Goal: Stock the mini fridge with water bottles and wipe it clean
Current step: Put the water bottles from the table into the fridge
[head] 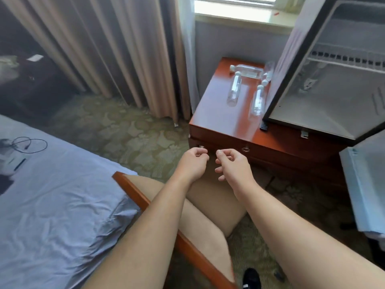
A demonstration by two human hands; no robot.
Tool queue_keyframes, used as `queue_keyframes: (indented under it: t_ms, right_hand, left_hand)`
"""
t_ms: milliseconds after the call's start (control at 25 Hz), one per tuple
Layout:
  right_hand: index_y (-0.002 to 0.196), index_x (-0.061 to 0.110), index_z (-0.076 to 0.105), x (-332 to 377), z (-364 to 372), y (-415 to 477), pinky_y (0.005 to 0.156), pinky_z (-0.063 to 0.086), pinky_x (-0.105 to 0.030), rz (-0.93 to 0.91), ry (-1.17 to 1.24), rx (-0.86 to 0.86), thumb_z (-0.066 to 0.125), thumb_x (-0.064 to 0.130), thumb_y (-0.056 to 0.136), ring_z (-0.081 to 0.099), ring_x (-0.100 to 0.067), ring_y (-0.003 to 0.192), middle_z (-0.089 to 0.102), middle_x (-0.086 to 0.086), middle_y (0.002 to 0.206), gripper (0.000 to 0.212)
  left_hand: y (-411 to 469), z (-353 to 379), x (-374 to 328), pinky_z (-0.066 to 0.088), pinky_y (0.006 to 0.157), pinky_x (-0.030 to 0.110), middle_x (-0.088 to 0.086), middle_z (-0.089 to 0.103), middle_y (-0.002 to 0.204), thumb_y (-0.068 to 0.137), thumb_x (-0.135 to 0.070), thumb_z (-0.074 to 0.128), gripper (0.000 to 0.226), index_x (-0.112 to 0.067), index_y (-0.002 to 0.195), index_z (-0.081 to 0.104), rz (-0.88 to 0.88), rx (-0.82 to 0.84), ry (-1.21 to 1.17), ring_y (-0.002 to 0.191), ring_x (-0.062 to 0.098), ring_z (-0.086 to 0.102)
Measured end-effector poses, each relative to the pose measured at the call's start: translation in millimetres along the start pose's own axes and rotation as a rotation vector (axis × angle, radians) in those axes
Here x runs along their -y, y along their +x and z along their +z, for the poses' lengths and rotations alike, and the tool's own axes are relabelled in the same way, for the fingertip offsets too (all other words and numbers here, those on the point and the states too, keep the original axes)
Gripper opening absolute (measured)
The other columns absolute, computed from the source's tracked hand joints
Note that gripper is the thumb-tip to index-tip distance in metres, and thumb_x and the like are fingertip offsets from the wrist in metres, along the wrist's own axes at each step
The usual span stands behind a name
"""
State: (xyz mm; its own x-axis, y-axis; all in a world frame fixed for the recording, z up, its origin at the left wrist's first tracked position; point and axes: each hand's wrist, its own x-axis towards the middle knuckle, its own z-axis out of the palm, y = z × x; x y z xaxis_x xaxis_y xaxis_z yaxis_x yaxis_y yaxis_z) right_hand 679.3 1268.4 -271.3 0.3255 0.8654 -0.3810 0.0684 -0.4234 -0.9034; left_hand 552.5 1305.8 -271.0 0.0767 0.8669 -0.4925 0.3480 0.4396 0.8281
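We find the water bottles lying on their sides on the wooden cabinet (218, 113), at about one o'clock from the hands. We count three in full view: one crosswise at the back (246, 71), one pointing toward us on the left (234, 89), one nearer the fridge (258, 102). A fourth (267, 74) is half hidden behind the fridge's edge. None is upright, and none is inside the fridge.

The mini fridge (333, 97) stands open at two o'clock on the same cabinet. Its interior holds a wire shelf (345, 60) and no bottles that we can see. Its door (362, 184) hangs at three to four o'clock.

The left hand (192, 161) and right hand (234, 163) hover side by side in front of the cabinet, apart from it and from each other. Both have loosely curled fingers and hold nothing. No cloth is visible.

In our judgement stocking has not begun. Risks noted: the bottles can roll, and a careless reach for one could nudge its neighbours off the polished top at eleven o'clock. The bottle beside the fridge lies close to the frame and may be awkward to lift.

A chair (133, 190) stands at six o'clock, a bed (62, 195) at eight, curtains (114, 49) at eleven
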Motion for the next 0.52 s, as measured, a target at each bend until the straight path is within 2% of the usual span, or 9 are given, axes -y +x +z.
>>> queue_keyframes:
  t_ms: [120,240,440,520]
  right_hand:
    - [0.091,0.024,0.065,7,85,-9,0.056,0.055,-0.035,-0.007,-0.014,-0.039,0.061,0.031,0.1,0.066,-0.012,0.064,0.071,-0.007,0.095,0.012]
    - [0.091,0.025,0.066,18,159,-24,0.053,0.055,-0.03,0.025,-0.039,-0.099,0.061,0.031,0.099,0.067,-0.01,0.063,0.071,-0.011,0.101,0.012]
    - [0.094,0.022,0.067,43,223,-27,0.053,0.055,-0.028,0.062,-0.051,-0.154,0.061,0.032,0.099,0.067,-0.012,0.066,0.073,-0.011,0.101,0.013]
    - [0.093,0.023,0.067,47,236,-13,0.054,0.055,-0.03,0.069,-0.046,-0.166,0.061,0.032,0.099,0.067,-0.011,0.065,0.072,-0.011,0.101,0.012]
  left_hand:
    - [12,-80,21,0.051,0.087,0.034,0.0,0.069,0.113,0.095,-0.02,0.058,0.023,-0.023,0.116,0.067,0.048,0.045,0.019,0.103,0.017,0.066]
    - [18,-165,38,0.049,0.074,0.028,0.002,0.069,0.107,0.097,-0.017,0.057,0.02,-0.021,0.114,0.067,0.058,0.104,0.021,0.092,0.016,0.065]
    - [41,-259,50,0.055,0.088,0.036,-0.001,0.073,0.108,0.095,-0.02,0.059,0.015,-0.029,0.103,0.068,-0.002,0.092,-0.009,0.1,0.019,0.069]
    - [60,-269,47,0.053,0.081,0.031,0.003,0.074,0.108,0.096,-0.016,0.059,0.015,-0.026,0.103,0.068,-0.023,0.107,-0.029,0.095,0.017,0.068]
